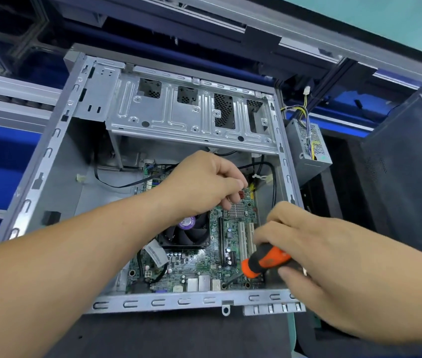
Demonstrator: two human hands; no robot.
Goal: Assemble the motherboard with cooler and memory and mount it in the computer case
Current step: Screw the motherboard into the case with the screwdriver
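Note:
The green motherboard (199,267) lies flat inside the open grey computer case (49,156), with a black cooler fan (186,233) mounted on it. My left hand (199,184) reaches over the board's far right part, its fingers curled down near a small silver heatsink (235,209); whatever it pinches is hidden. My right hand (315,251) grips an orange and black screwdriver (264,262), whose dark shaft slants down to the board's near right corner. Memory slots are hidden under my left forearm.
A silver drive cage (191,117) spans the far end of the case. Black cables (116,186) loop over the case floor. A grey power supply (308,146) with coloured wires sits outside at the right, beside a dark case panel (406,171).

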